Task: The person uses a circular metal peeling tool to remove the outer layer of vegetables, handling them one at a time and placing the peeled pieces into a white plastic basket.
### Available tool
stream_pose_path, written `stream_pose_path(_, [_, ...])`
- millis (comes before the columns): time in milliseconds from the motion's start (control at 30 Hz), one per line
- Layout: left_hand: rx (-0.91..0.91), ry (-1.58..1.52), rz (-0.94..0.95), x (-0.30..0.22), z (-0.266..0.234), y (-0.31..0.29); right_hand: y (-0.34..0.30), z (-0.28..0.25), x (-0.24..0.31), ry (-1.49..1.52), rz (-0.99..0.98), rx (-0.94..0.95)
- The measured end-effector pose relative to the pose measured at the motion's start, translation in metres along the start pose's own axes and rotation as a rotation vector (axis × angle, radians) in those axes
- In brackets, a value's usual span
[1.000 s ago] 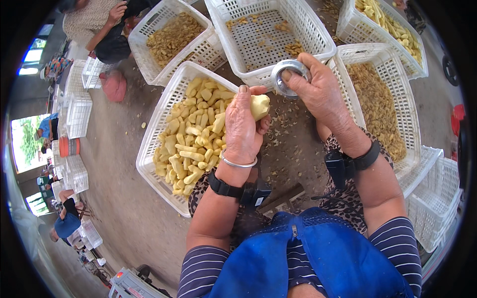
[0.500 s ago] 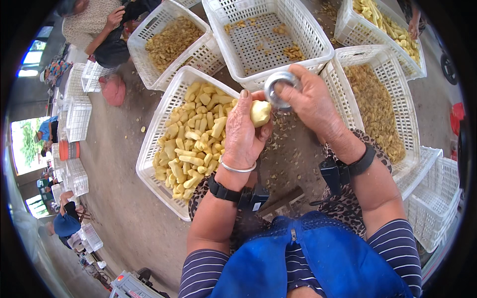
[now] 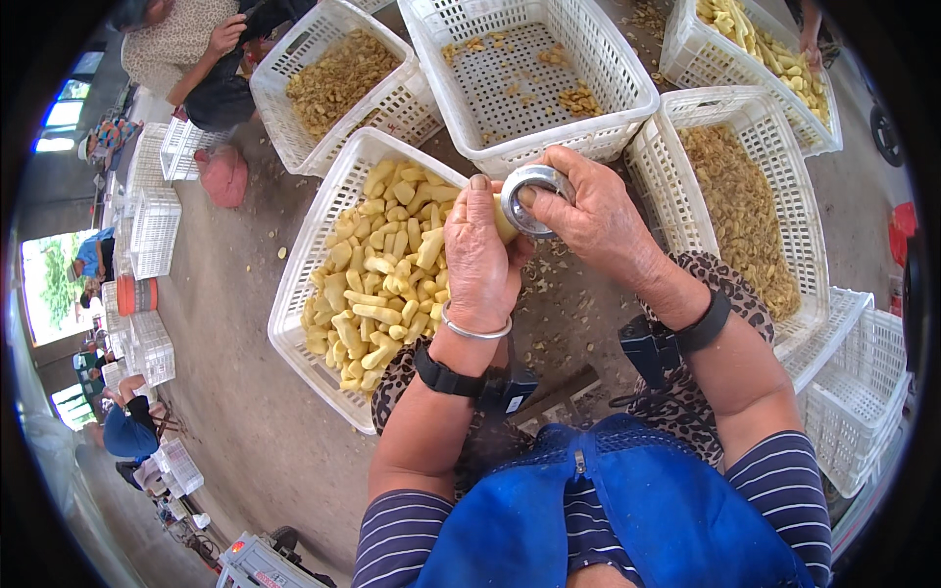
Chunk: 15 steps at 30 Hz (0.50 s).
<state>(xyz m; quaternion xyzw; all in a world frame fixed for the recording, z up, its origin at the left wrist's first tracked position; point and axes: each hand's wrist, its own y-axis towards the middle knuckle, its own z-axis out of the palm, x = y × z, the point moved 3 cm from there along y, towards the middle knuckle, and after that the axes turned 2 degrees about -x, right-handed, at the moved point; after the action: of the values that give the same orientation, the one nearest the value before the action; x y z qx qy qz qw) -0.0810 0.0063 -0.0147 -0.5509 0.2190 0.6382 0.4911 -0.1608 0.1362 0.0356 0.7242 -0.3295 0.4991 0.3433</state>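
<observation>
In front of me my left hand [image 3: 480,257] is wrapped round a pale yellow peeled root [image 3: 503,221] that looks like ginger. Much of the root is hidden by the fingers and the tool. A shiny metal ring-shaped scraper [image 3: 536,174] is gripped by my right hand [image 3: 608,218], its thumb reaching into the ring. The scraper sits against the root's right end, or just over it. Below and left of my hands, a white crate [image 3: 286,318] holds a heap of similar peeled roots [image 3: 377,284].
A crate of brownish peelings [image 3: 740,211] stands at my right, another [image 3: 343,83] at far left. Between them is a large crate [image 3: 549,127] with a few scraps. A crate of yellow roots [image 3: 755,44] is at far right. People sit nearby; stacked crates [image 3: 853,402] stand lower right.
My right hand has brought the scraper left and slightly down onto or over the root, covering the rounded end that showed before. My left hand stays nearly in place.
</observation>
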Motion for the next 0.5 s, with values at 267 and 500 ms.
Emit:
stream_pose_path(267, [-0.010, -0.084, -0.031, -0.001, -0.005, 0.000, 0.001, -0.006, -0.004, 0.069, 0.044, 0.001])
stream_pose_path(500, [0.025, -0.271, -0.098, -0.001, -0.011, 0.002, 0.006, -0.013, -0.016, 0.494, 0.307, -0.079])
